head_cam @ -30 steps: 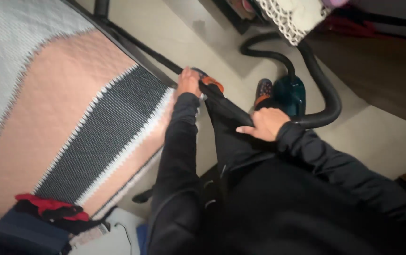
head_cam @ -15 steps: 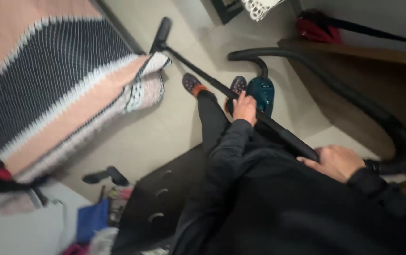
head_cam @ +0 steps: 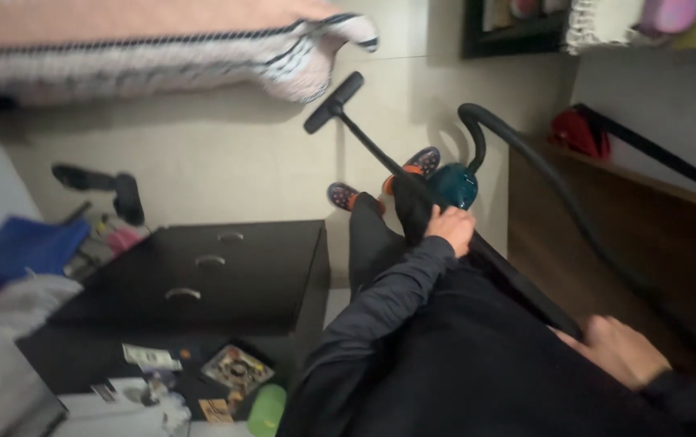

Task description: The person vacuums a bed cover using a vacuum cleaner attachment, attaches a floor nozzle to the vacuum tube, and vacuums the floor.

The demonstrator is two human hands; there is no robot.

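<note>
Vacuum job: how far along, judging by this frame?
Done: can't tell; no cleaned patch shows on the floor. In hand: left hand and right hand grip the black wand, floor nozzle set by the blanket edge. Left: bare tile beside the black drawer unit.

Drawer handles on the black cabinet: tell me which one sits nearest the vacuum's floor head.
The farthest handle, uppermost in view, nearest the cabinet's floor-side edge and floor head; the other two lie lower.

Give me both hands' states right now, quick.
Left hand: closed around the black vacuum wand, partway down it.
Right hand: closed on the wand's upper end, near the hose.
</note>
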